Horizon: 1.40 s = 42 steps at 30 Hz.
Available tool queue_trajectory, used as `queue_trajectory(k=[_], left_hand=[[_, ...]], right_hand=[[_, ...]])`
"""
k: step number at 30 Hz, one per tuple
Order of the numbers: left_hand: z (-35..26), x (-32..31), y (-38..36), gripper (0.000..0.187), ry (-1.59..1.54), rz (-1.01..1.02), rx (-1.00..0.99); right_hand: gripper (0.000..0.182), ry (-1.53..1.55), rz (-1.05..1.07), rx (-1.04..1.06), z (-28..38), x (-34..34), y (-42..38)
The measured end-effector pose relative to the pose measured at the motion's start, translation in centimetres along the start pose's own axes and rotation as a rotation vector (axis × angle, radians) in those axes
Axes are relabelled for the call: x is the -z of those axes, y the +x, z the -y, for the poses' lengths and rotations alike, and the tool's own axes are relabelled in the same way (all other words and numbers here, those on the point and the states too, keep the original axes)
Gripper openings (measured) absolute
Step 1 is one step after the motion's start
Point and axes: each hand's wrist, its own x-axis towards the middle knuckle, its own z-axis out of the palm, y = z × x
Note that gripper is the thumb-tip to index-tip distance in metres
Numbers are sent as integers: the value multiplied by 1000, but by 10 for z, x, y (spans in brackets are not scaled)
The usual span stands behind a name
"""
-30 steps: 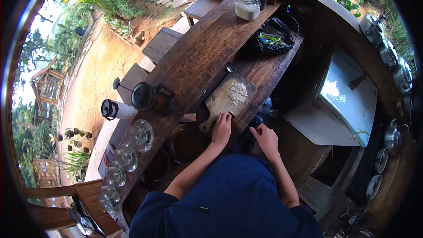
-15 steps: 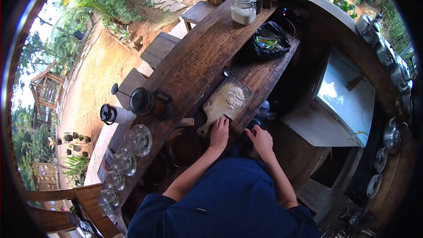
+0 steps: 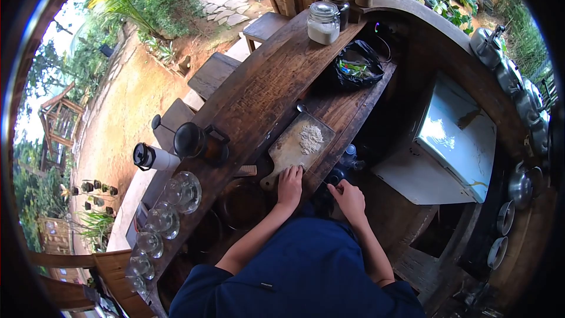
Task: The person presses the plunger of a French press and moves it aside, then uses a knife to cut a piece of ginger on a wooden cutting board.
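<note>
A wooden cutting board (image 3: 281, 152) with a handle lies on the lower counter and carries a small heap of white, flour-like powder (image 3: 311, 139). My left hand (image 3: 289, 187) rests on the board's near edge beside the handle, fingers stretched out over the wood. To the right, apart from the board, my right hand (image 3: 349, 199) hovers past the counter edge with its fingers curled and thumb against the index finger. Whatever it may pinch is too small to make out. A metal spoon (image 3: 302, 108) lies just beyond the board's far corner.
A black plastic bag (image 3: 358, 79) with colourful scraps stands farther along. On the raised ledge are a glass jar (image 3: 323, 23), a French press (image 3: 200, 143), a white flask (image 3: 155, 157) and several upturned glasses (image 3: 187, 192). A white fridge (image 3: 450, 141) stands right.
The whole view has shifted slightly with my head. My left hand's fingers lie a little flatter on the board's edge; my right hand stays curled at nearly the same place.
</note>
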Motion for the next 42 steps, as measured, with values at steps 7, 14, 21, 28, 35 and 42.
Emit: queue_trajectory(k=[7,14,21,28,35,42], left_hand=[[2,-4,0,34,6,-40,-7],[1,4,1,34,-7,38,18],[4,-3,0,34,4,-64,-18],[3,-3,-2,34,-49,-46,14],[2,-2,-1,30,-66,-82,12],[4,-6,-1,29,-40,-87,5]], right_hand=[[50,-2,-32,27,0,-6,2],[49,3,-22,32,-1,-18,10],[49,26,-7,15,0,-9,2],[50,28,12,-15,-5,1,-7],[48,12,-28,7,1,-10,-2],[46,-9,-28,32,5,-11,-1]])
